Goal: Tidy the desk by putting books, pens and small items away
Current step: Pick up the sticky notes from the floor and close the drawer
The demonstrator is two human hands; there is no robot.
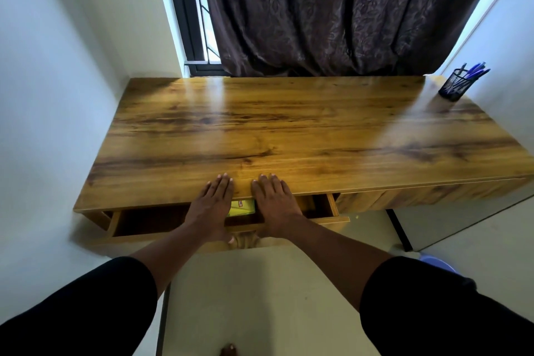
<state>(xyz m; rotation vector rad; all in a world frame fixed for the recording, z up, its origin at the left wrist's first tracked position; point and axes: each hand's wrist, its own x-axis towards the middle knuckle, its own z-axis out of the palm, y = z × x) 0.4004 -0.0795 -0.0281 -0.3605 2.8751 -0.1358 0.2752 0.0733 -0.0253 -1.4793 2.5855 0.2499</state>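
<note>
A person in black sleeves is leaning over a glossy wood-grain desk (289, 130), both hands lying flat with fingers straight across its near edge. The left hand (212, 205) and the right hand (274, 202) are resting side by side above a partly open wooden drawer (138, 221), gripping nothing. Between the wrists, a yellow-green book or packet (242, 207) is showing inside the drawer; its exact kind cannot be told. At the far right corner, a black mesh pen holder (454, 85) is standing upright, holding blue pens (474, 70). A dark patterned curtain (332, 9) is hanging behind the desk.
</note>
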